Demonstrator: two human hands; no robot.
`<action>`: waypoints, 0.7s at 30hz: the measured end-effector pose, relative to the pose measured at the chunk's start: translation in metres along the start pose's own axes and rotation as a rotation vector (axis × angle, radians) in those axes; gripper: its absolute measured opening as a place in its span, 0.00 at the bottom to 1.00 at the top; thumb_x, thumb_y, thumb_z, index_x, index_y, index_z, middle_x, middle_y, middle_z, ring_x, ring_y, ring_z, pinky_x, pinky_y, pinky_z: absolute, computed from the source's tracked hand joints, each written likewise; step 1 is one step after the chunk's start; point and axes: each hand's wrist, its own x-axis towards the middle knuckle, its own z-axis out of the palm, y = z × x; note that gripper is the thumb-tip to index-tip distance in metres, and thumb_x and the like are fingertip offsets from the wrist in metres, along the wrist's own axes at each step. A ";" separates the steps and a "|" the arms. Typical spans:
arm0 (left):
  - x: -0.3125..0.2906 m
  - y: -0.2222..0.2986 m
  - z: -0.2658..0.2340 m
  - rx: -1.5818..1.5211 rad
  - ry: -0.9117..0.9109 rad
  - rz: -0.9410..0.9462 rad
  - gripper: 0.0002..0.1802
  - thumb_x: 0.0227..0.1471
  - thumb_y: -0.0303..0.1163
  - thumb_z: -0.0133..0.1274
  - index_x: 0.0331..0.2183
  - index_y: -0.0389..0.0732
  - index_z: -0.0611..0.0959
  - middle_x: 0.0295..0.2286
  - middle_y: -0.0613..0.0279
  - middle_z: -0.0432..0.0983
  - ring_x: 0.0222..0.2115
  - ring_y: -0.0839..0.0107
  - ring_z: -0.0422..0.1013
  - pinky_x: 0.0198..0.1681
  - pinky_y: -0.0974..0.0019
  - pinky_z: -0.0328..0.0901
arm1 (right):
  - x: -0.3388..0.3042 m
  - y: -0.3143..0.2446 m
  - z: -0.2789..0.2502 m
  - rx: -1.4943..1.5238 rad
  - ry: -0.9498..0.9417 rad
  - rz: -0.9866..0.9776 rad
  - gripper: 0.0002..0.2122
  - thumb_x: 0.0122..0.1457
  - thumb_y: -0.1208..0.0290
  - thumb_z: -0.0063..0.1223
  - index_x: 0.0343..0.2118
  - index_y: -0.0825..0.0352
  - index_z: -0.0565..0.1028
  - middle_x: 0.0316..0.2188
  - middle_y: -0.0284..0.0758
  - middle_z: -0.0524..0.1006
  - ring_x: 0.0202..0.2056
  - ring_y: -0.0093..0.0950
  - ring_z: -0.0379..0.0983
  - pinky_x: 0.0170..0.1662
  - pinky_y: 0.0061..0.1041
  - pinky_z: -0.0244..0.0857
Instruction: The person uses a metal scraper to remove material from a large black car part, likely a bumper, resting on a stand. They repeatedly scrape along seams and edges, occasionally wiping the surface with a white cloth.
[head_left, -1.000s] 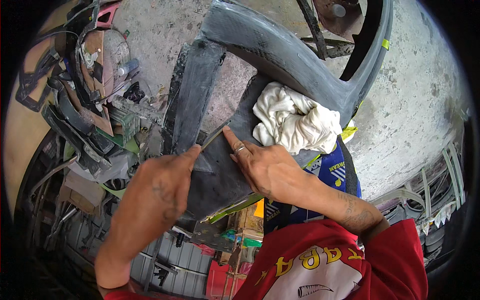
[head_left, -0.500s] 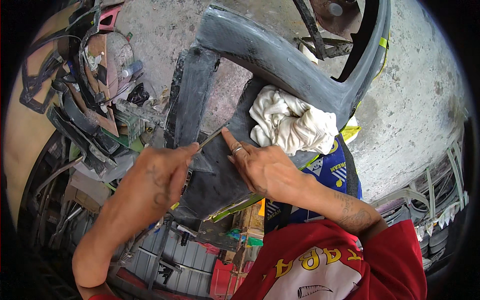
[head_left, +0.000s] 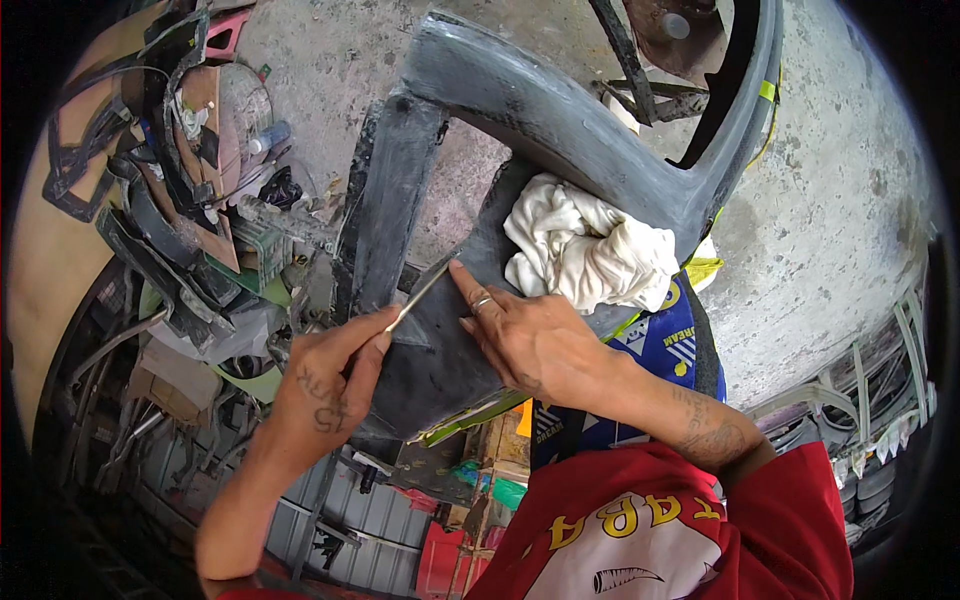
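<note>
A dark grey, scuffed car bumper panel [head_left: 535, 105] lies in front of me, with a squarish opening at its middle. My left hand [head_left: 335, 375] is closed, pinching a thin, pale narrow strip [head_left: 420, 298] between thumb and fingers. The strip runs slantwise up to the right along the opening's lower edge; I cannot tell what kind of tool it is. My right hand [head_left: 535, 340] rests on the panel with fingers stretched out. Its index fingertip is at the strip's far end, and a ring is on one finger. Beside that hand, a crumpled white cloth [head_left: 590, 245] lies on the panel.
Dark trim pieces [head_left: 150, 220] and scraps are heaped at the left, near a small clear bottle [head_left: 268, 137]. A blue printed cloth [head_left: 655, 340] hangs under the panel by my body. More parts [head_left: 865, 400] are stacked at the right edge. The floor [head_left: 830, 220] is stained concrete.
My left hand has shifted a little right and down, its wrist turned, and more of the strip's pale face shows. The right hand stays nearly in place.
</note>
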 end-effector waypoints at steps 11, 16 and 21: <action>-0.033 -0.044 0.055 -0.139 0.363 0.066 0.17 0.66 0.26 0.52 0.53 0.33 0.84 0.26 0.60 0.78 0.24 0.77 0.69 0.28 0.69 0.63 | 0.010 -0.019 -0.011 -0.219 -0.094 0.171 0.29 0.69 0.67 0.51 0.66 0.81 0.61 0.16 0.46 0.75 0.16 0.45 0.74 0.22 0.42 0.68; -0.063 -0.062 0.081 -0.205 0.444 0.116 0.17 0.64 0.24 0.53 0.53 0.34 0.84 0.29 0.59 0.79 0.27 0.75 0.73 0.30 0.68 0.66 | 0.003 -0.020 -0.022 0.095 0.009 -0.129 0.21 0.63 0.75 0.57 0.59 0.69 0.74 0.29 0.47 0.77 0.28 0.42 0.77 0.31 0.39 0.70; -0.102 -0.084 0.115 -0.402 0.515 0.067 0.16 0.62 0.20 0.53 0.51 0.30 0.84 0.43 0.46 0.86 0.38 0.65 0.83 0.40 0.66 0.74 | -0.028 -0.027 -0.065 -0.570 0.244 0.030 0.29 0.50 0.76 0.71 0.58 0.55 0.78 0.51 0.40 0.74 0.51 0.44 0.69 0.51 0.41 0.69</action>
